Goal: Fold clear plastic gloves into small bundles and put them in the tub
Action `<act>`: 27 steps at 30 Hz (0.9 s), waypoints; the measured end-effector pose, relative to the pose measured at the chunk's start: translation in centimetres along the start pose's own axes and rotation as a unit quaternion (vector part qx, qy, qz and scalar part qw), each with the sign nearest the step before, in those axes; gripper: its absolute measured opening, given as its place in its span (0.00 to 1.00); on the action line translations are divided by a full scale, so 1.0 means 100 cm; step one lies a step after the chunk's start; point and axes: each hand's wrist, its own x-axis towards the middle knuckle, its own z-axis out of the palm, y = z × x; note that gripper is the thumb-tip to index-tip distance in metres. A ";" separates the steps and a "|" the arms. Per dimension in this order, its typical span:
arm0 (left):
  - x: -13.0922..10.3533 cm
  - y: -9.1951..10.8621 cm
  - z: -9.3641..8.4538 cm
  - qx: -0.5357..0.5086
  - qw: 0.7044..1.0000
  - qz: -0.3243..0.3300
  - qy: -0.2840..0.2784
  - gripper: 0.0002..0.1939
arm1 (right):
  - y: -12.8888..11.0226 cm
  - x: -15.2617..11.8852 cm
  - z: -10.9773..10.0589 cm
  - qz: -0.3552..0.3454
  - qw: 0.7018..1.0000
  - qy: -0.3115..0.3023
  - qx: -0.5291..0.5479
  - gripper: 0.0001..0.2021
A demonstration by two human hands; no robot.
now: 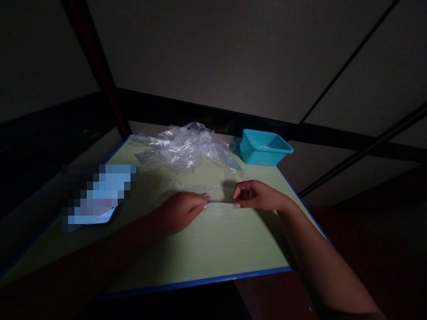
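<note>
Between my two hands a clear plastic bag point(220, 194) is stretched just above the table, its near edge pulled straight. My left hand point(187, 211) pinches its left end between thumb and fingers. At the other end, my right hand point(255, 195) grips it with thumb and curled fingers. Behind them lies a crumpled heap of clear plastic bags point(190, 144), spread along the far side of the table. The outline of the piece in my hands is faint in the dim light.
A turquoise plastic basket point(263, 155) stands at the far right corner of the pale table point(213, 249), which has a blue edge. On the left lies a lit phone or tablet point(103, 195), partly blurred out. Wall panels rise behind the table.
</note>
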 end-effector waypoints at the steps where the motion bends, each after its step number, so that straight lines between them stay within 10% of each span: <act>1: 0.000 0.001 0.000 -0.016 1.000 -0.008 0.001 0.16 | 0.001 0.000 -0.002 0.006 1.000 -0.006 -0.007 0.12; 27: 0.006 -0.009 -0.014 -0.021 0.986 -0.141 0.081 0.10 | 0.018 0.006 -0.008 0.051 0.990 0.043 -0.124 0.12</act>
